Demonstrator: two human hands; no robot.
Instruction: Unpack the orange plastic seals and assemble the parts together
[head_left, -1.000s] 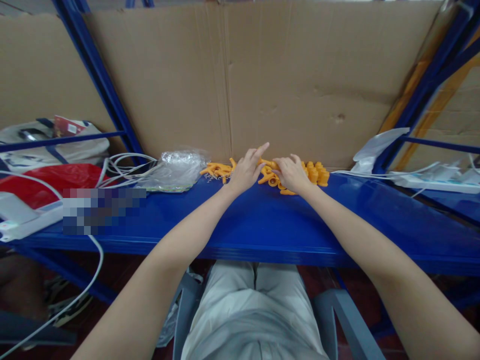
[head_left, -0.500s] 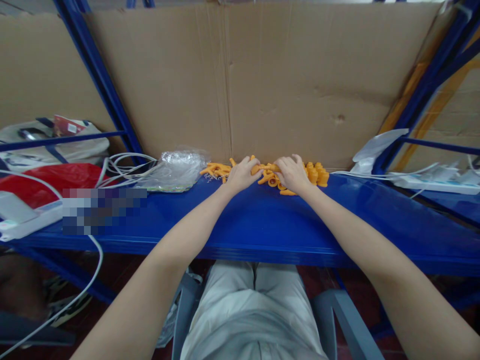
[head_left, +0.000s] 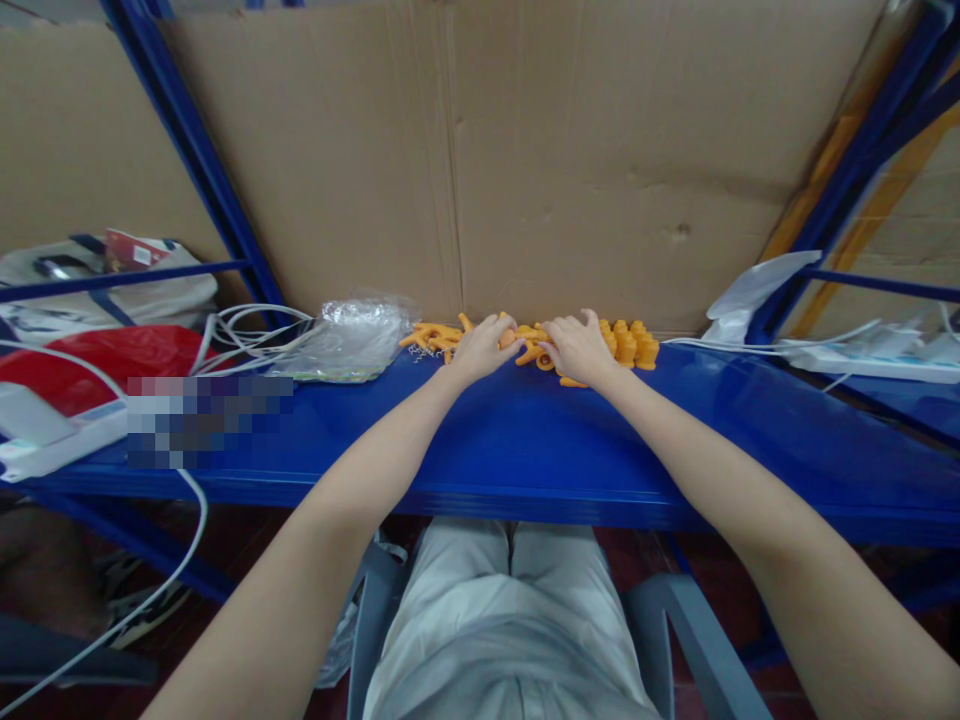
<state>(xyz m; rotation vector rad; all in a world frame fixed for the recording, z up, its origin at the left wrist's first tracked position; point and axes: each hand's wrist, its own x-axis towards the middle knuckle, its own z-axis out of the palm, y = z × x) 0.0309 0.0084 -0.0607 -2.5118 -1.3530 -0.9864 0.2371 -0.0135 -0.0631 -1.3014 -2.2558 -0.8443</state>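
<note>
My left hand (head_left: 480, 350) is closed at the back of the blue table, with an orange plastic piece (head_left: 508, 338) between thumb and fingers. Just to its right, my right hand (head_left: 581, 348) curls its fingers at the end of orange plastic that reaches across from the left hand; the fingers hide most of the grip. Branched orange pieces (head_left: 431, 333) with small metal chains lie left of my left hand. Below the gap between the hands is an orange ring-shaped part (head_left: 545, 362). Upright orange knobbed pieces (head_left: 636, 346) stand in rows beyond my right hand.
A cardboard sheet (head_left: 600, 150) walls off the back of the blue table (head_left: 510, 450). Clear plastic bags (head_left: 352, 340), white cables (head_left: 247, 320) and a red bag (head_left: 142, 360) lie left. On the right is a power strip (head_left: 877, 367). A person's shoe (head_left: 142, 605) shows lower left.
My right hand has shifted slightly left, closer to my left hand, covering more of the orange plastic between them. My left hand has barely moved.
</note>
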